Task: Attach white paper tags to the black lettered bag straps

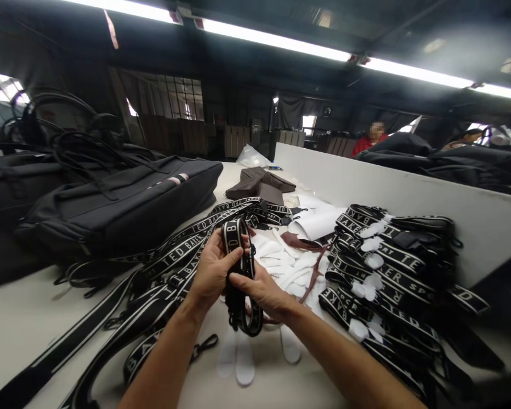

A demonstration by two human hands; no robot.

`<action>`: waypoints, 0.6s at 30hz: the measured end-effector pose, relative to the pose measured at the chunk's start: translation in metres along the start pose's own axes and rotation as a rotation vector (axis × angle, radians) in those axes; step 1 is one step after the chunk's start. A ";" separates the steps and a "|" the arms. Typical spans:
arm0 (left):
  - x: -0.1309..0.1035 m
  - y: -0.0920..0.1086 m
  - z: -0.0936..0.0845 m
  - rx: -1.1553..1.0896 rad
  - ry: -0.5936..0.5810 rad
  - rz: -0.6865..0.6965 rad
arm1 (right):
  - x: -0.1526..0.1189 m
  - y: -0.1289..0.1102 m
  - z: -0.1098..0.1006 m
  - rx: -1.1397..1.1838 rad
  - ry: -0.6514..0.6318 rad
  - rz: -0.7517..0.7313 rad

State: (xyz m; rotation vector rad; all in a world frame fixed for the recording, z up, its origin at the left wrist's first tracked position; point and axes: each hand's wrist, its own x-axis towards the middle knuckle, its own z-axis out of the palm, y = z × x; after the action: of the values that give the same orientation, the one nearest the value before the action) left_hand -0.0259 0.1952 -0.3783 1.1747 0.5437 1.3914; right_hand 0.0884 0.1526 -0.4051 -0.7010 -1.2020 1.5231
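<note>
A folded black strap with white lettering is held upright between both hands, above the middle of the table. My left hand is wrapped round its left side, thumb across the front. My right hand grips it from the right, thumb pressed on the front and fingers partly behind it. Loose lettered straps lie spread out to the left. On the right sits a pile of folded straps with white paper pieces on them. White paper scraps lie behind my hands.
Black bags stand at the left. Dark brown pieces and a clear plastic bag lie toward the back. A white partition runs along the right, with a person in red beyond it. White rounded strips lie near the front.
</note>
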 end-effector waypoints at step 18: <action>-0.013 -0.035 0.010 0.399 -0.106 -0.131 | 0.011 -0.010 -0.040 -0.699 0.130 -0.090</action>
State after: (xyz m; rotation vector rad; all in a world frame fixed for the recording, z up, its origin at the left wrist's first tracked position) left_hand -0.0033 0.1879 -0.4087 1.4924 0.8325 1.1304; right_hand 0.1243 0.1763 -0.4072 -1.1598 -1.6511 0.9456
